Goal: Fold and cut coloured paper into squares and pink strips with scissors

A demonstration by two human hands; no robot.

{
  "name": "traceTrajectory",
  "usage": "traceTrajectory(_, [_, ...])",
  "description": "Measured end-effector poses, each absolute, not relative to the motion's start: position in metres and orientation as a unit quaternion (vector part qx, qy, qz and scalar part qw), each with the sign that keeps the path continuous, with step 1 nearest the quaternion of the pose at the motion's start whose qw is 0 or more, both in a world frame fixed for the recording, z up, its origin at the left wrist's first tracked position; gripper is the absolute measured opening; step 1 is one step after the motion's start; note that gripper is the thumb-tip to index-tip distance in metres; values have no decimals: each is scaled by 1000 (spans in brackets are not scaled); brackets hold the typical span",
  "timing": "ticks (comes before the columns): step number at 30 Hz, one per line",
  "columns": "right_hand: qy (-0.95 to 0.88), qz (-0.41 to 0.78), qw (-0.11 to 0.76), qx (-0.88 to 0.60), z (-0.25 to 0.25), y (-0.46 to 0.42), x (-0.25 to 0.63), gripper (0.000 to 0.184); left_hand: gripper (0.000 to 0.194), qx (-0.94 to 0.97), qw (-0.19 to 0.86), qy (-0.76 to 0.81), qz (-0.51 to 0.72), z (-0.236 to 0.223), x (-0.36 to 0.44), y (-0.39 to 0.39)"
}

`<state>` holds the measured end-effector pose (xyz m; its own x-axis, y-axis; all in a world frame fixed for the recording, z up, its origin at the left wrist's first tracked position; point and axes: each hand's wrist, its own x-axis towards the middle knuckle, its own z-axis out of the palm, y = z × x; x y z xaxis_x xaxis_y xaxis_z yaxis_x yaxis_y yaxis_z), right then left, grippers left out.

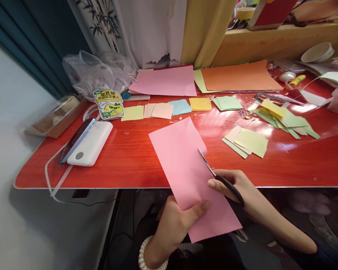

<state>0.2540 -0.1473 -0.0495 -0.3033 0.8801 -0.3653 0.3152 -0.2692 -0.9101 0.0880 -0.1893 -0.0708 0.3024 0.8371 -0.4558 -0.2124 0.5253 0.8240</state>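
Note:
A long sheet of pink paper [180,157] slants over the front edge of the red table. My left hand [180,217] grips its lower part, thumb on top and the other fingers hidden underneath. Black-handled scissors [228,184] are in my right hand [236,183], which is closed round the handles. The upper blade lies across the pink sheet near its right edge; the lower blade is hidden behind the paper. The sheet's edge curls up beside the blade tip.
Small paper squares, such as the blue stack [180,107] and yellow stack [200,104], line the table [141,161]. Loose pieces [252,141] lie right. Larger pink [169,80] and orange sheets [242,77] sit behind. A white power bank [91,144] and cables are left.

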Motion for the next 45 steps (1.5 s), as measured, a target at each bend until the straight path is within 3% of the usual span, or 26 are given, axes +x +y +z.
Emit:
traceTrajectory(9, [-536,594,225,-556,-53,-147,257,42,35,322,742,455,372,-71,91,-191])
traceTrajectory(27, [-559,568,233,-557,-50,-145,255,52,33,327,743,447,376,-71,93,-191])
traceTrajectory(35, [-527,598,228,-559,-53,-146,258,42,33,323,746,449,371,-71,95,-192])
traceTrajectory(45, [-542,576,247,-559,-54,-145,258,44,33,328,744,453,366,-73,98,-194])
